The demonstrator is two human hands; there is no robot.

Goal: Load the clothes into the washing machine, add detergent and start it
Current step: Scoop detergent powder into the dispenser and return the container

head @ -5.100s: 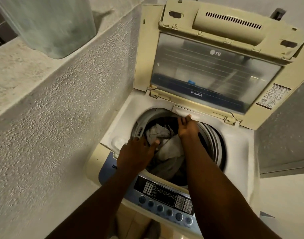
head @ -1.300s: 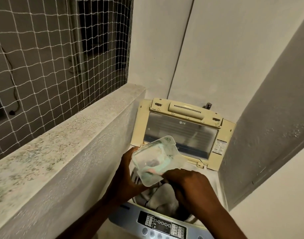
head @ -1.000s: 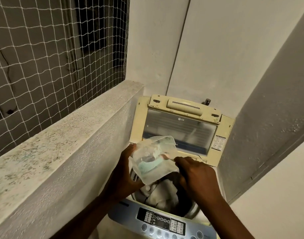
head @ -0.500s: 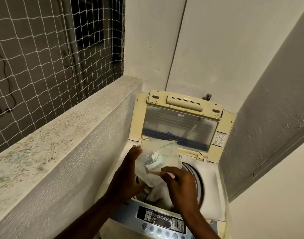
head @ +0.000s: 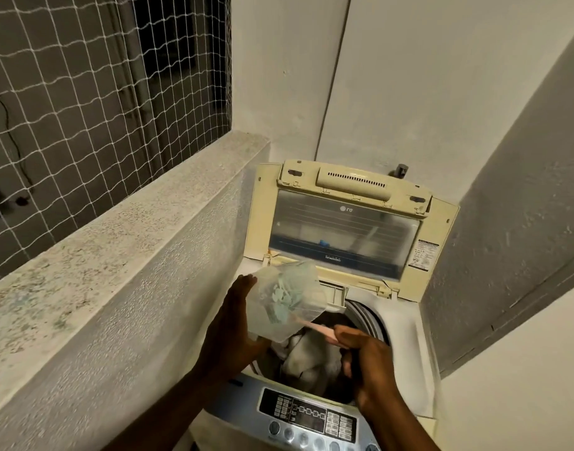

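A top-loading washing machine (head: 409, 349) stands with its cream lid (head: 347, 219) raised against the back wall. Light and dark clothes (head: 311, 359) fill its drum. My left hand (head: 230, 330) grips a clear plastic detergent container (head: 285, 301), tilted over the drum's left side, with pale blue-green powder inside. My right hand (head: 367, 362) pinches a pink scoop (head: 318, 330) whose far end reaches into the container's mouth. The control panel (head: 308, 415) with its buttons lies at the machine's front edge.
A rough concrete ledge (head: 116, 242) runs along the left at chest height, with white netting (head: 83, 86) over a dark opening above it. White walls close in behind and on the right, so the machine sits in a narrow nook.
Since five seconds ago both hands left the drum and took up the container. Over the last second the container tilted further and my right hand drew back holding the pink scoop.
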